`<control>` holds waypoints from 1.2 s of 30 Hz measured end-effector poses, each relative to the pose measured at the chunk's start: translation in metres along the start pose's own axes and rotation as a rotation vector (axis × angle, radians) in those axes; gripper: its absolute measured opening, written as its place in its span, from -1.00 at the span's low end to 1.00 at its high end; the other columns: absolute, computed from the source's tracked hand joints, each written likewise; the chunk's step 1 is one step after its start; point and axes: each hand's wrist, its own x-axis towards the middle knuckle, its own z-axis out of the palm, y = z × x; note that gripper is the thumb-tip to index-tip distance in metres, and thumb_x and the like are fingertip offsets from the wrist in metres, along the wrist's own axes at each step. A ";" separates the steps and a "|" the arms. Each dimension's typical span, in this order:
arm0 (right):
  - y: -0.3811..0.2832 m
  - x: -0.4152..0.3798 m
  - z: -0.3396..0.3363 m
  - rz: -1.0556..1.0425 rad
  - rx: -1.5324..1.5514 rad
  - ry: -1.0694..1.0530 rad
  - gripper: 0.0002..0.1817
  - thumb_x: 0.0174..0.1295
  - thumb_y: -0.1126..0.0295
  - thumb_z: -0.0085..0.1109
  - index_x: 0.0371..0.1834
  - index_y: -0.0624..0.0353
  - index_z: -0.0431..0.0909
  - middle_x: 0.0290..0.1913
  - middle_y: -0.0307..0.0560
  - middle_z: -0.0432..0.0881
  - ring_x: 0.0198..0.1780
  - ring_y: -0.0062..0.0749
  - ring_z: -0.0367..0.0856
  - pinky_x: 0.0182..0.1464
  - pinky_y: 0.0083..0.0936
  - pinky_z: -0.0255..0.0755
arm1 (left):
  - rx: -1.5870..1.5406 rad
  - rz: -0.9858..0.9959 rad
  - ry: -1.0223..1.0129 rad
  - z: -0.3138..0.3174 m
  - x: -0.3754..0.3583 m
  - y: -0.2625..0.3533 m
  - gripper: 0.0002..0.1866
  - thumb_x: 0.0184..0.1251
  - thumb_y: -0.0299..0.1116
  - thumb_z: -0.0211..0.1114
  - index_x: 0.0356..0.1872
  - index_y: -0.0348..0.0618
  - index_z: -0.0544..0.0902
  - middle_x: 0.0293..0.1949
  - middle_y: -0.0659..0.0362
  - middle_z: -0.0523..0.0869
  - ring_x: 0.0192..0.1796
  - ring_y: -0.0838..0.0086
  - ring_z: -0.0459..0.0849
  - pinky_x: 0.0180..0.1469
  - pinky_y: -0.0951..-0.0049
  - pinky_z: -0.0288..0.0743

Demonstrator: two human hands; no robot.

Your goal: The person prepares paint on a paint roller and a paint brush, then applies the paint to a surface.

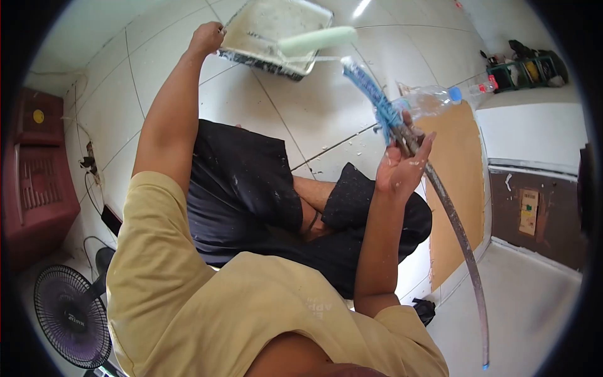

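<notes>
I sit cross-legged on a white tiled floor. My left hand (207,38) reaches far forward and grips the rim of a paint-stained tray (270,25). My right hand (402,164) is closed around a long metal roller pole (468,264), just below a stretch wrapped in blue tape (370,88). The pole curves from the lower right up to a pale green paint roller (317,41), which rests over the tray's near edge. Paint specks cover my right hand.
A clear plastic bottle (433,100) with a blue cap lies on a brown board (455,207) beside the pole. A purple fan (69,314) stands at lower left, a red crate (38,169) and cables on the left, and a green rack of items (527,69) at the far right.
</notes>
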 end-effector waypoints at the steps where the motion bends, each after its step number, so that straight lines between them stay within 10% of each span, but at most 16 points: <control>1: 0.008 0.002 0.019 0.000 0.011 0.014 -0.57 0.67 0.01 -0.07 -0.24 0.13 0.47 0.18 0.33 0.67 0.19 -0.16 0.65 0.31 -0.26 0.49 | -0.025 -0.073 0.020 0.004 0.002 -0.006 -0.70 0.48 -0.21 0.21 -0.07 -0.18 0.78 -0.26 -0.08 0.84 -0.40 0.13 0.85 -0.08 0.17 0.73; 7: 0.091 0.009 0.086 -0.100 -0.004 -0.320 -0.50 0.66 0.07 0.00 -0.42 0.20 0.53 0.20 0.15 0.69 0.45 -0.07 0.49 0.42 -0.19 0.38 | 0.326 -0.002 -0.009 0.065 0.030 -0.048 -0.71 0.34 -0.34 0.21 -0.39 -0.39 0.77 -0.47 -0.08 0.82 -0.45 0.17 0.85 -0.14 0.20 0.77; 12: 0.151 -0.003 0.105 -0.030 -0.445 -0.343 -0.51 0.65 0.11 0.03 -0.34 0.31 0.60 0.03 0.01 0.72 -0.05 -0.41 0.64 0.02 -0.41 0.49 | -0.603 -0.572 -0.079 0.054 -0.002 -0.027 -0.65 0.35 -0.25 0.27 -0.09 -0.39 0.75 -0.14 -0.19 0.84 -0.14 0.15 0.89 -0.01 0.13 0.75; 14: 0.153 0.002 0.102 -0.180 -0.554 -0.383 -0.51 0.64 0.10 0.05 -0.33 0.32 0.61 -0.07 0.00 0.71 -0.12 -0.41 0.65 0.00 -0.41 0.50 | -0.266 -0.532 0.079 0.053 -0.002 -0.028 -0.58 0.36 -0.21 0.29 0.07 -0.36 0.68 0.05 -0.17 0.77 0.04 0.09 0.82 0.14 0.09 0.68; 19: 0.122 0.025 0.144 -0.319 -0.757 -0.425 -0.45 0.56 -0.03 0.16 -0.40 0.27 0.65 -0.34 0.01 0.70 -0.25 -0.30 0.67 -0.05 -0.36 0.53 | -0.063 0.518 0.278 -0.008 -0.010 0.042 -0.13 0.24 -0.14 0.47 0.52 -0.26 0.31 0.51 -0.21 0.39 0.57 -0.09 0.28 0.61 0.03 0.17; 22: 0.080 0.054 0.203 -0.330 -1.087 -0.617 -0.43 0.53 -0.09 0.15 -0.16 0.34 0.69 -0.13 0.20 0.74 0.02 0.00 0.70 0.15 -0.21 0.51 | -0.309 0.824 0.292 -0.031 -0.064 0.142 -0.37 0.37 -0.16 0.42 0.37 -0.23 0.49 0.29 -0.11 0.64 0.37 0.07 0.57 0.51 0.16 0.33; 23: 0.111 0.121 0.189 -1.117 -1.555 -0.824 -0.55 0.64 0.08 0.01 0.25 0.27 0.54 -0.02 0.26 0.71 0.05 -0.01 0.72 0.21 -0.23 0.48 | -0.402 0.806 0.261 -0.034 -0.074 0.157 -0.43 0.38 -0.19 0.41 0.34 -0.19 0.52 0.21 -0.06 0.70 0.31 0.13 0.62 0.47 0.23 0.35; 24: 0.082 0.098 0.231 -0.470 -1.036 -0.869 -0.34 0.58 -0.10 0.03 0.06 0.47 0.62 -0.02 0.34 0.71 0.10 0.06 0.67 0.20 -0.24 0.46 | -0.408 0.795 0.250 -0.046 -0.085 0.166 -0.43 0.38 -0.19 0.41 0.34 -0.19 0.52 0.21 -0.06 0.70 0.31 0.13 0.62 0.47 0.23 0.35; 26: 0.074 0.109 0.257 -0.221 -0.971 -0.898 -0.20 0.53 -0.22 0.04 0.31 0.47 0.56 0.23 0.29 0.66 0.33 -0.13 0.56 0.42 -0.36 0.33 | -0.573 0.658 0.151 -0.066 -0.096 0.177 -0.45 0.49 -0.26 0.35 0.31 -0.43 0.42 0.02 -0.20 0.71 0.08 0.05 0.71 0.20 0.16 0.54; 28: 0.076 0.117 0.267 -0.328 -0.998 -0.989 -0.37 0.54 -0.08 0.16 0.30 0.33 0.55 0.17 0.14 0.68 0.28 -0.19 0.58 0.37 -0.37 0.37 | -0.564 0.722 0.160 -0.044 -0.066 0.159 -0.40 0.54 -0.30 0.24 0.40 -0.54 0.32 0.17 -0.31 0.64 0.26 -0.09 0.62 0.34 0.14 0.45; 31: 0.131 0.185 0.185 -0.819 -1.065 -1.128 -0.55 0.60 0.23 0.09 0.42 0.23 0.40 0.21 0.26 0.65 0.25 0.07 0.65 0.35 -0.26 0.43 | -0.577 0.426 0.392 -0.031 -0.047 0.152 -0.31 0.61 -0.23 0.11 0.56 -0.50 0.16 0.30 -0.41 0.57 0.39 -0.16 0.55 0.40 0.12 0.41; 36: 0.143 0.158 -0.054 -0.412 -1.712 -0.953 -0.39 0.40 -0.13 0.29 0.12 0.27 0.69 0.05 0.23 0.76 0.11 0.09 0.73 0.21 -0.13 0.55 | -0.772 0.397 0.440 -0.052 -0.029 0.141 -0.33 0.58 -0.28 0.15 0.53 -0.51 0.19 0.17 -0.39 0.64 0.29 -0.13 0.62 0.35 0.15 0.44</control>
